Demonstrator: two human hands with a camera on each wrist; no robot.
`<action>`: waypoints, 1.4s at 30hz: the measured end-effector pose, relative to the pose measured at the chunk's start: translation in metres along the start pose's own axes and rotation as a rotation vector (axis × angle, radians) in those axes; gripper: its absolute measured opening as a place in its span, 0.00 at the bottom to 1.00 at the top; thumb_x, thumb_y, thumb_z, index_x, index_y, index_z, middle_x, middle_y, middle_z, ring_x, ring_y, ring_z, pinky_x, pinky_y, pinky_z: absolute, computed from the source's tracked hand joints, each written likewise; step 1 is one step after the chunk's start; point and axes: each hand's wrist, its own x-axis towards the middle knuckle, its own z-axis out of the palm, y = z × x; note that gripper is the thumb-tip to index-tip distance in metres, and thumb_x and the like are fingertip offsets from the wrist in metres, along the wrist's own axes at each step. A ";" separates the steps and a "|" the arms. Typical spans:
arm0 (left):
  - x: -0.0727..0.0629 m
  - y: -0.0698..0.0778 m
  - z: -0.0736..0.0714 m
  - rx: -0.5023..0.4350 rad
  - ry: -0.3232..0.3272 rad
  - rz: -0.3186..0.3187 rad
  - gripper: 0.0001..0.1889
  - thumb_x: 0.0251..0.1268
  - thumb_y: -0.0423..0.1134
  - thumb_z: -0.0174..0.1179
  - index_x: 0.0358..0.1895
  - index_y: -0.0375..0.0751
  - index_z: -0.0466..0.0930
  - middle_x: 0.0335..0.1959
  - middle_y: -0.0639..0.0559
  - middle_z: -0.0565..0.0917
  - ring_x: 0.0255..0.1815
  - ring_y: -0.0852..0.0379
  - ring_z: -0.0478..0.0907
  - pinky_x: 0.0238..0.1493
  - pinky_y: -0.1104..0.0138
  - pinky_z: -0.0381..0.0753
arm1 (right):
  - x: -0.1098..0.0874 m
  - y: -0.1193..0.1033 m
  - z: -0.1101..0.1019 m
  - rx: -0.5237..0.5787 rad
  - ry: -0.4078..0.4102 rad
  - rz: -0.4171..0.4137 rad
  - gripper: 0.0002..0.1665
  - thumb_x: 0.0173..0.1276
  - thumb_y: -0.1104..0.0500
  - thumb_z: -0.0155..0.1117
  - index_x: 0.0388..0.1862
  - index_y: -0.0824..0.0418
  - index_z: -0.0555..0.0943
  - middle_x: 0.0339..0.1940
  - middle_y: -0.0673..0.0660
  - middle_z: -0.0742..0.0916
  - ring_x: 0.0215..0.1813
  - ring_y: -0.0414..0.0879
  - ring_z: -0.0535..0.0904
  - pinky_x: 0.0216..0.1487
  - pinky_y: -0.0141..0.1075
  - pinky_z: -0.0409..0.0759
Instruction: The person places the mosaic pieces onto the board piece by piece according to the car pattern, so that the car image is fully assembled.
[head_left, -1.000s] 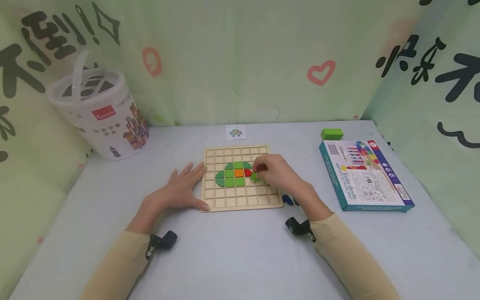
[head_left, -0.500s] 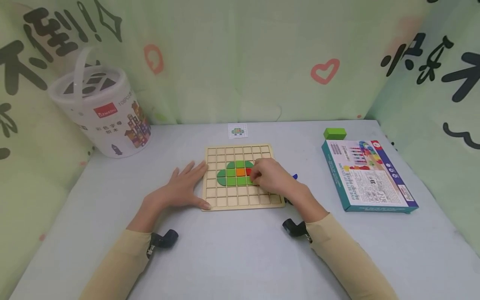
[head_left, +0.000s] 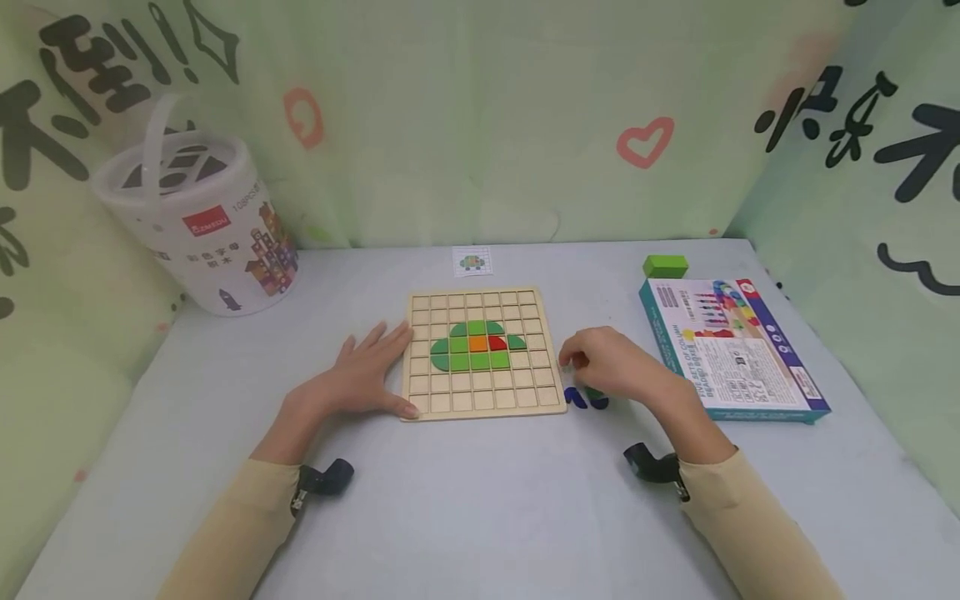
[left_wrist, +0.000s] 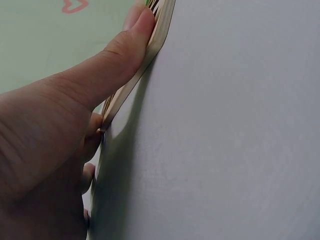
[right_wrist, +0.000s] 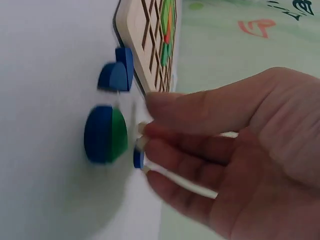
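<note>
A wooden grid board (head_left: 450,404) lies on the table, bearing a patch of green pieces (head_left: 459,362), an orange square (head_left: 477,343) and a red piece (head_left: 497,342). A dark green rounded piece (head_left: 517,342) sits at the patch's right end. My left hand (head_left: 360,379) rests spread along the board's left edge, thumb on its near corner. Right of the board, my right hand (head_left: 611,362) hovers over loose pieces, fingers loosely bent and apart from the thumb, holding nothing visible. Beneath it are blue pieces (right_wrist: 114,75) and a green piece (right_wrist: 119,133) beside a blue one.
A small pattern card (head_left: 472,262) lies behind the board. To the right are a flat box (head_left: 735,350) and a green block (head_left: 665,267). A white bucket (head_left: 210,233) stands at the back left, with a printed curtain (head_left: 465,125) behind.
My right hand has left the dark green piece in the grid and moved right, off the board, to the loose pieces. The left hand has stayed at the board's edge.
</note>
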 end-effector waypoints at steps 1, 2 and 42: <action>0.000 0.000 0.000 -0.003 0.001 -0.002 0.70 0.38 0.74 0.70 0.82 0.49 0.40 0.84 0.53 0.40 0.84 0.42 0.32 0.78 0.36 0.30 | -0.003 0.002 -0.002 -0.021 -0.021 0.018 0.14 0.61 0.70 0.65 0.46 0.62 0.86 0.36 0.56 0.85 0.38 0.48 0.76 0.40 0.37 0.77; -0.001 0.000 -0.001 -0.002 0.002 -0.004 0.70 0.38 0.74 0.71 0.82 0.49 0.40 0.84 0.53 0.40 0.84 0.43 0.32 0.78 0.37 0.30 | -0.005 0.004 -0.003 -0.040 -0.044 0.033 0.14 0.60 0.70 0.67 0.45 0.62 0.85 0.35 0.56 0.84 0.38 0.49 0.75 0.39 0.37 0.77; 0.002 -0.005 0.004 0.008 0.020 0.022 0.70 0.37 0.76 0.69 0.82 0.49 0.41 0.84 0.53 0.41 0.84 0.42 0.33 0.78 0.35 0.31 | 0.014 -0.012 0.011 0.208 0.114 -0.072 0.06 0.65 0.68 0.63 0.36 0.57 0.81 0.34 0.53 0.86 0.38 0.47 0.78 0.41 0.37 0.77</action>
